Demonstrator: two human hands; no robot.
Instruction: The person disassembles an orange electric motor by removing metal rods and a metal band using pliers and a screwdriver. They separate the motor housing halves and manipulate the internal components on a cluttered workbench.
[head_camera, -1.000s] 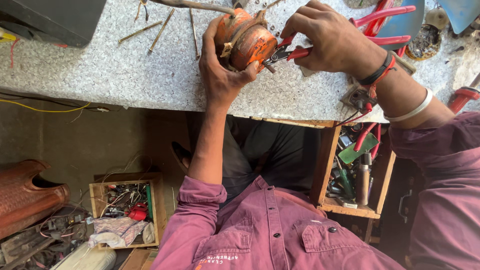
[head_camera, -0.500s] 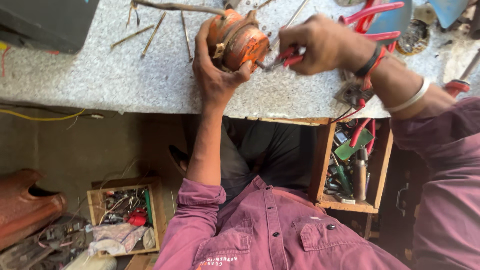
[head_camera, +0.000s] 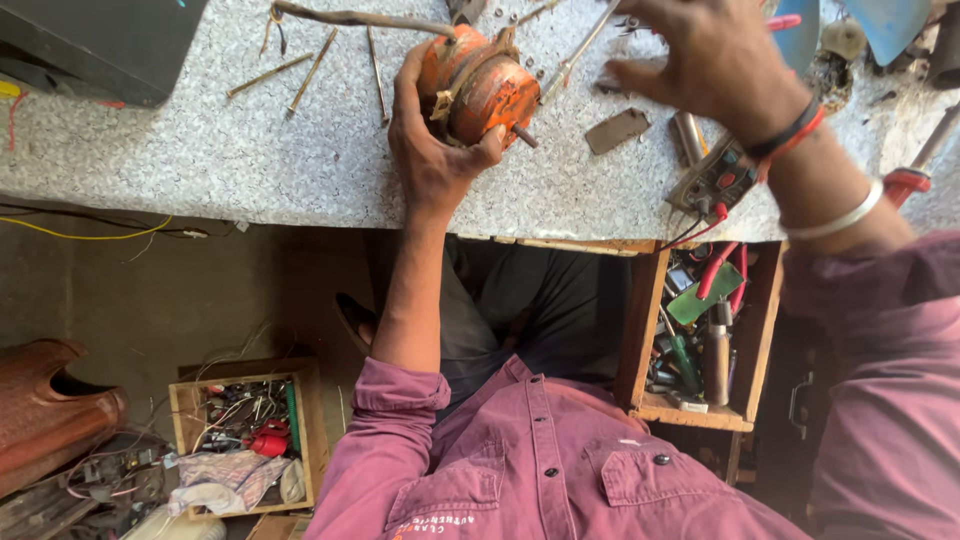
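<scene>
Lifted off the pliers, right hand (head_camera: 715, 60) now hovers with fingers spread, holding nothing; left hand (head_camera: 435, 150) grips the orange motor (head_camera: 480, 85). Best keep it braced on the bench (head_camera: 250, 160).

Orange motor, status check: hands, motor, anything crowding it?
Left hand gripping orange motor on the speckled bench, shaft toward the bench edge. Right hand open, holding nothing, above the bench. Long bolts and metal plate loose alongside.

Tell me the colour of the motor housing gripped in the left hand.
Orange, worn and grimy, in the head view: motor housing, left hand.
</scene>
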